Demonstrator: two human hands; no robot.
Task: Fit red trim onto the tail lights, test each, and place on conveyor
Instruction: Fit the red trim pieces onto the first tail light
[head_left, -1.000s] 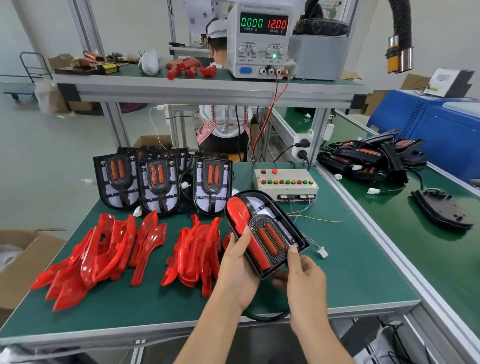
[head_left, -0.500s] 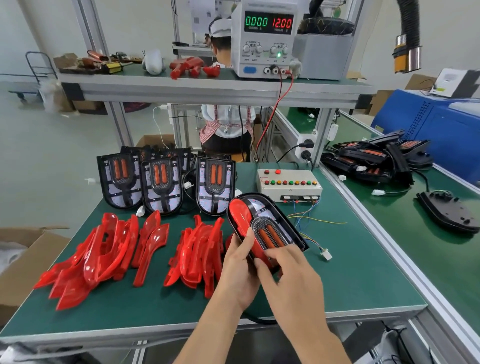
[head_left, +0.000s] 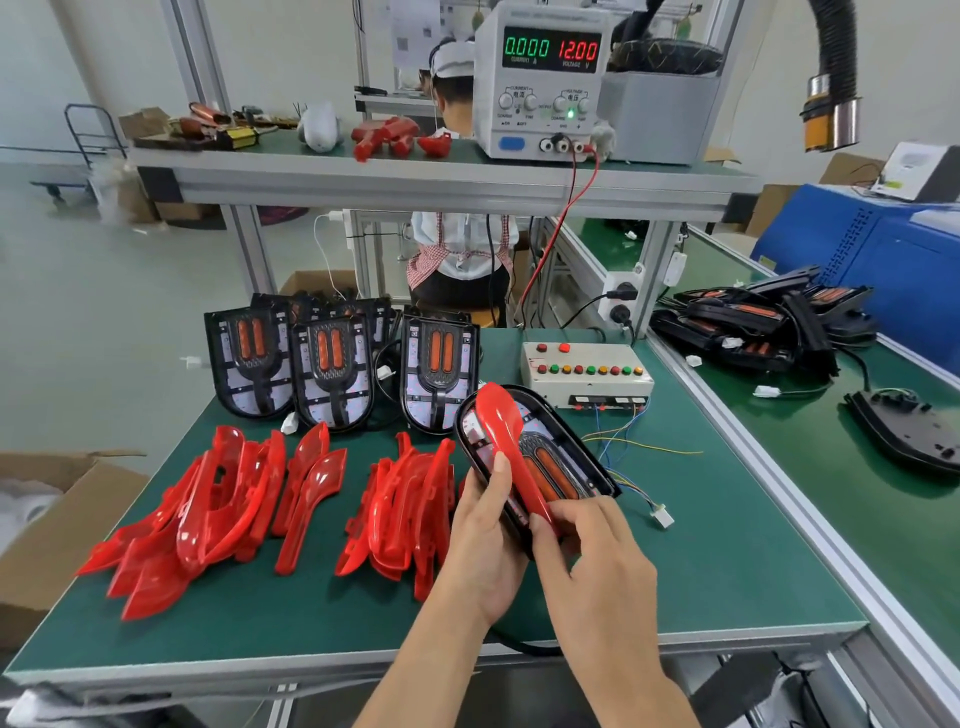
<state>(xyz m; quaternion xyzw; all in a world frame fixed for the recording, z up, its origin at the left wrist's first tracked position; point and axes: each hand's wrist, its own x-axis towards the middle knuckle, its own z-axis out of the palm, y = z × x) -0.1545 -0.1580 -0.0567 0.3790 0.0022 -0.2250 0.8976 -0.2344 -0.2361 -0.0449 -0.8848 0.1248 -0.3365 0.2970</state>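
1. Right-hand fingers (head_left: 582, 512) curled together and pinching the narrow lower end of the red trim (head_left: 506, 441) against the housing; the thumb sits at the trim's stem. Probably pressing that end into its seat.
2. Left hand (head_left: 485, 540) wraps the near left side of the tail light (head_left: 566, 452), fingers underneath and out of sight, thumb laid up along the trim's left edge. Reads as a cradle: it steadies the housing while the right hand (head_left: 597, 561) works the fit.
3. Tail light is held just above the worktop (head_left: 727, 571), near its front edge, right of centre. It is tilted, rounded end pointing away and left, face up toward the camera, likely so the seating line can be checked.
4. Trim runs along the left half of the housing; broad spoon-shaped end at the far end, not obviously flush there. Right half is uncovered.
5. Both forearms come in from the front edge, converging, wrists slightly bent inward.
6. Connector lead (head_left: 662, 516) trails off the unit onto the worktop toward the right edge, unplugged; the test box (head_left: 587, 371) sits beyond, toward the back right corner. Power supply (head_left: 540, 78) on the upper shelf reads zero current, so testing has not begun.
7. Loose trims (head_left: 223, 499) lie heaped across the left and centre; unfitted lights (head_left: 332, 364) stand propped behind them toward the back edge, within reach.
8. Finished lights (head_left: 748, 325) are piled on the conveyor (head_left: 857, 499) to the right.
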